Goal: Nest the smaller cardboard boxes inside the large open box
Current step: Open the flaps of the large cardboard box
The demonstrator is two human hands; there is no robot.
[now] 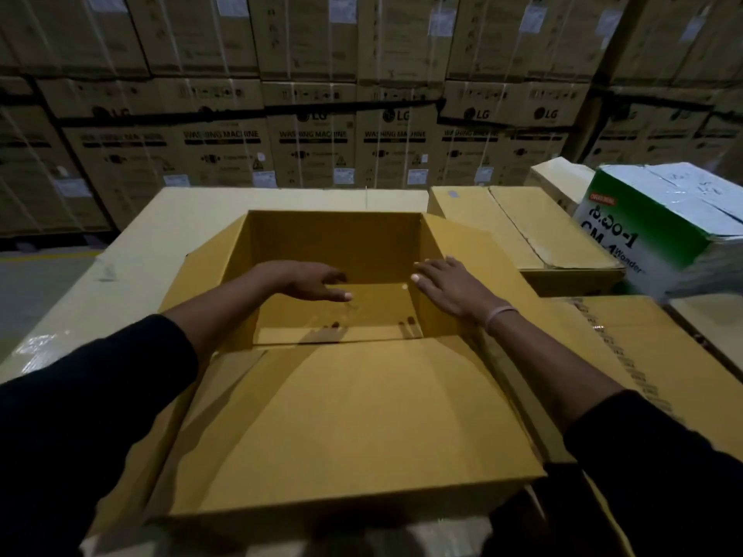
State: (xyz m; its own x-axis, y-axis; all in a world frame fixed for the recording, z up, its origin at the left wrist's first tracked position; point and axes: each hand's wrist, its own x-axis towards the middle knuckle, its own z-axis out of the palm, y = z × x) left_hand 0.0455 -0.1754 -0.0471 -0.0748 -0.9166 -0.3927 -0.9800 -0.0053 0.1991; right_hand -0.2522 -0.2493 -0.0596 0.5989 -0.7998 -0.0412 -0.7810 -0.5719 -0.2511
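Observation:
A large open cardboard box (pixel 337 239) sits in front of me, its near flap (pixel 354 420) folded out towards me and side flaps spread. Inside it I see only its brown bottom. My left hand (pixel 313 283) hovers over the opening, palm down, fingers apart, holding nothing. My right hand (pixel 446 287) lies flat on the box's right wall and flap, fingers spread, empty. A closed flat cardboard box (pixel 522 227) lies to the right of the open box. Another brown box (pixel 651 347) lies at the near right.
The open box rests on a big pale carton wrapped in film (pixel 132 251). A green and white printed box (pixel 663 219) stands tilted at the far right. A wall of stacked washing machine cartons (pixel 313 146) fills the background. Grey floor (pixel 28 287) shows at the left.

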